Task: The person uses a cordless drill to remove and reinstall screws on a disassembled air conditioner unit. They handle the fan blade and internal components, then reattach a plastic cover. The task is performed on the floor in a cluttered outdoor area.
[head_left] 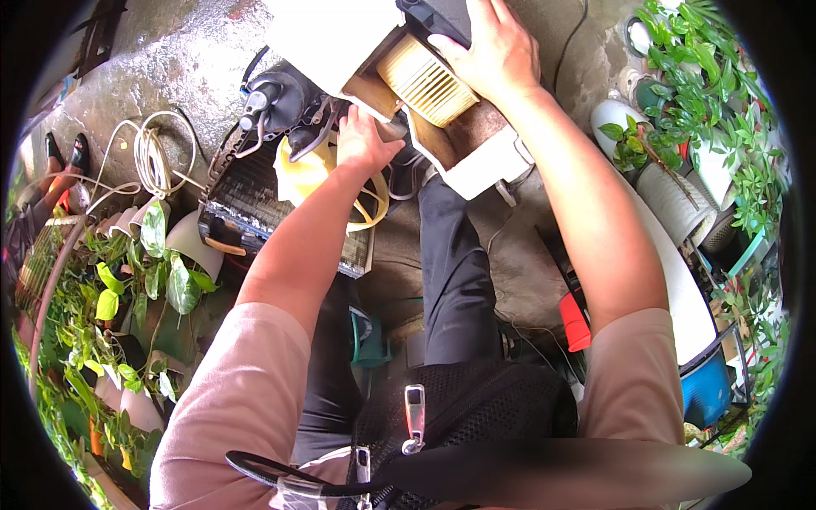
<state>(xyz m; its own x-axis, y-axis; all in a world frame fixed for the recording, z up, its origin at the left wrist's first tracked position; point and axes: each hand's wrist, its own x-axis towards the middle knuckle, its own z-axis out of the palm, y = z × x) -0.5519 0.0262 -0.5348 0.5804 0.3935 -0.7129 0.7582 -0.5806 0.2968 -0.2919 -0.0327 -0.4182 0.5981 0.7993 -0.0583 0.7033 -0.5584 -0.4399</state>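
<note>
Left hand: reaching [365,144] beside the casing's lower edge, thumb spreading from fingers; whether it is grasping anything, I cannot tell.
Right hand: lying [503,59] against the black part [438,19], fingers running past the picture's top edge; I cannot tell whether it is gripping.
Casing: sitting ahead of the person, its white front [484,166] facing up between the forearms.
Drum: sitting [429,81] inside the casing, showing its ribs.
Yellow fan: lying [302,170] partly under the left forearm.
Hose: coiling [153,161] at far left.
</note>
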